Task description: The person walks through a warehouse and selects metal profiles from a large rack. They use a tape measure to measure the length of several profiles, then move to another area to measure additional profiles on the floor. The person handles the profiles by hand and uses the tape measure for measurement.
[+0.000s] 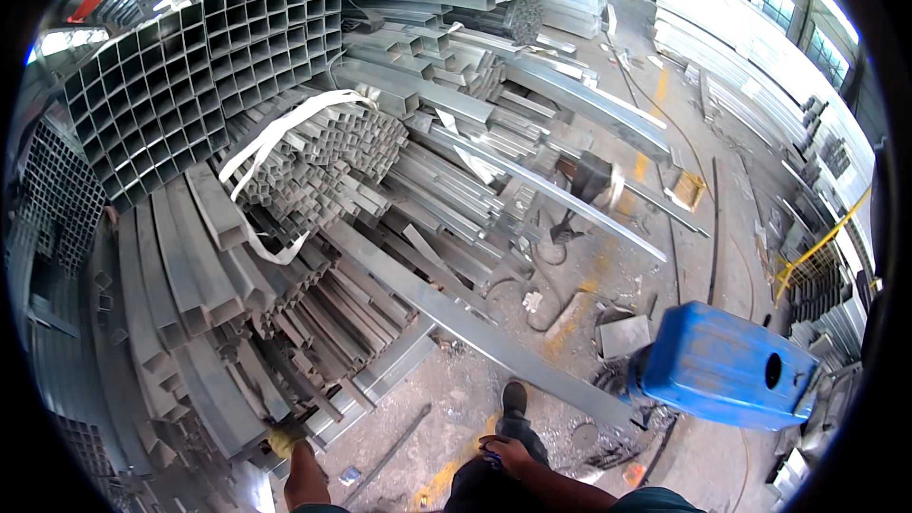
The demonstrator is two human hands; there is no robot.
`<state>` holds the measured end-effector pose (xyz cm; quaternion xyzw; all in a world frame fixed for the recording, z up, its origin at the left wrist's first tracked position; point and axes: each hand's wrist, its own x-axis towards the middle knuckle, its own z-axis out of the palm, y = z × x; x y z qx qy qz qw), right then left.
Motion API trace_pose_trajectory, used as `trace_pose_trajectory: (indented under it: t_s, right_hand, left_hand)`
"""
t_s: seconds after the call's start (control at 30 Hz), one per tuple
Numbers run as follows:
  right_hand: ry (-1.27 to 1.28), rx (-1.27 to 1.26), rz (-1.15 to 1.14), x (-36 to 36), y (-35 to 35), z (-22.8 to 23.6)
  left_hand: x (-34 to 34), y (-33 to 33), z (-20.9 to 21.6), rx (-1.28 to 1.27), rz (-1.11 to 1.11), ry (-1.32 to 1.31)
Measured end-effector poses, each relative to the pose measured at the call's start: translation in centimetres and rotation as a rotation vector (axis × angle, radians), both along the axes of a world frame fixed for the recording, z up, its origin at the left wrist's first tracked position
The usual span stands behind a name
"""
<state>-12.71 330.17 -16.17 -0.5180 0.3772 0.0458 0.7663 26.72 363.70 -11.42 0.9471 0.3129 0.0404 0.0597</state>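
My left hand [284, 441], in a yellowish glove, is at the lower left against the near end of a grey rectangular steel tube [220, 399]. Its fingers are too small and blurred to read. Close in front of my body, my right hand [510, 456] is closed beside my dark-trousered leg. Something small and dark bluish shows at its fingers, too unclear to name. Beside my left hand, thin square tubes [328, 404] stick out of the stack. A long flat steel bar [513, 347] slants from the pile down toward the machine on the right.
Bundled square tubes [266, 33] rise at the upper left, with a white strap [275, 133] around a smaller bundle. A blue machine housing [722, 361] stands at the right. Farther right are a yellow frame [822, 245] and stacked pale profiles [750, 47]. A loose rod [388, 454] lies on the floor.
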Motion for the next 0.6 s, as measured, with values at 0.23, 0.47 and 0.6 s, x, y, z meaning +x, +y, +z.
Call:
trace_pose_trajectory:
  t_s: [0.23, 0.47, 0.6]
  right_hand:
    - [0.459, 0.018, -0.338, -12.5, 1.5, 15.9]
    - [0.713, 0.052, -0.704, -29.4, 6.1, 15.7]
    - [0.754, 0.19, -0.834, -33.8, 10.4, 18.4]
  left_hand:
    - [-11.6, 2.6, 4.3, -0.144, -0.233, 0.242]
    - [-23.8, 5.6, 7.5, -0.109, -0.711, 0.833]
    - [-23.4, 4.4, 9.6, -0.186, -0.755, 1.142]
